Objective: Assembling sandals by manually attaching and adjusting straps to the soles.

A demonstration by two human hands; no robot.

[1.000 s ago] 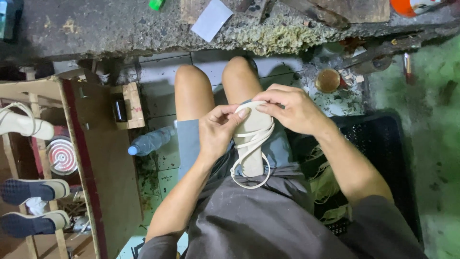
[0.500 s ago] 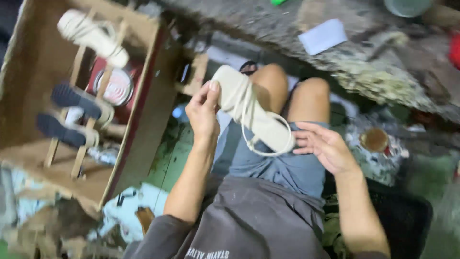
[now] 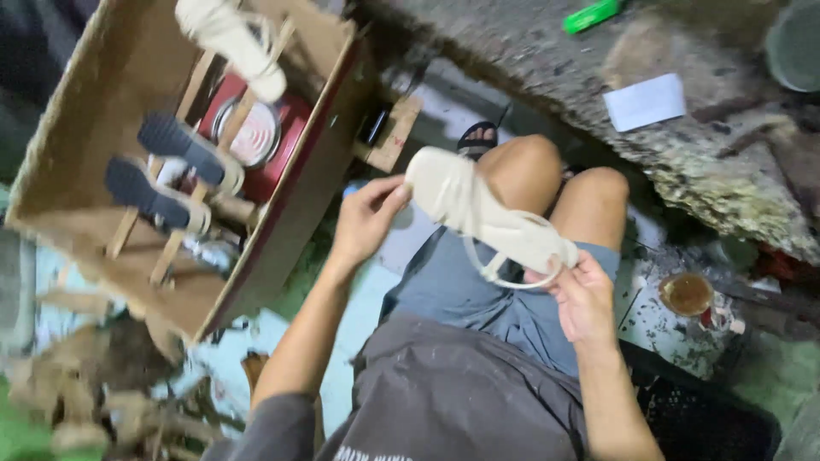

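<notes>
Now the person sits with bare knees up and holds a cream sandal [image 3: 487, 224] across the lap, over the grey shorts. The left hand [image 3: 367, 218] takes the front end of the sandal, the thumb and fingers pressed together on its edge. The right hand [image 3: 581, 299] is at the other end, near the heel, where the fingers pinch the sole and the thin cream strap [image 3: 512, 277] that hangs under it in a loop. So the sandal lies tilted between both hands, just above the thighs, with its sole turned toward the camera.

To the person's left stands an open wooden box [image 3: 94, 111]. Inside it, thin wooden sticks carry other footwear: two sandals with dark soles [image 3: 162, 166] side by side, and one more cream sandal [image 3: 231, 43] higher up. A red round tin [image 3: 256, 137] lies behind them.

Beyond the knees is a rough stone desk [image 3: 530, 60], with a white piece of paper [image 3: 645, 101] and a small green object [image 3: 591, 14] on it. Near the right hand, on the dirty floor, stands a small cup with brown contents [image 3: 686, 293]. One foot in a dark sandal [image 3: 477, 138] shows just behind the knee.
</notes>
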